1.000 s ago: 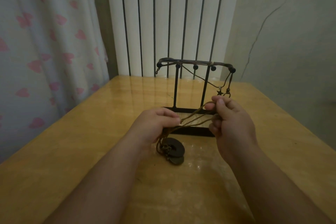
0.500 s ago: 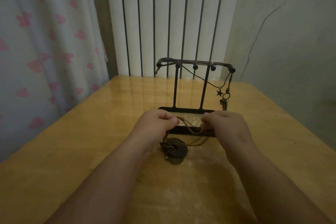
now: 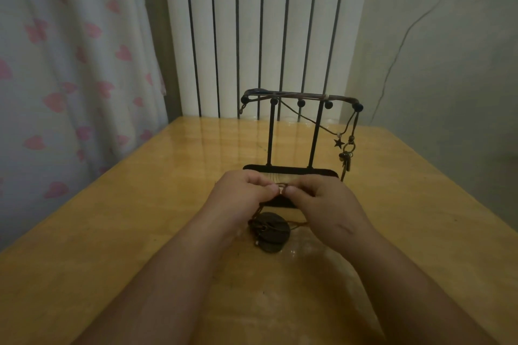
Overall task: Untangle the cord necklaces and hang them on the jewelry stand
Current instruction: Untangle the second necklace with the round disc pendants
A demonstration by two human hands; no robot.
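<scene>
The round pendants (image 3: 270,230) are lying on the desk (image 3: 140,246) between our wrists; our left hand (image 3: 241,190) and right hand (image 3: 322,199) are both pinching the cord tangle (image 3: 282,185), stretched crosswise between our fingers (image 3: 291,190), with the jewelry stand (image 3: 291,170) just beyond.

hands (image 3: 283,199) pinching cord (image 3: 282,185), jewelry stand (image 3: 291,131) behind
</scene>
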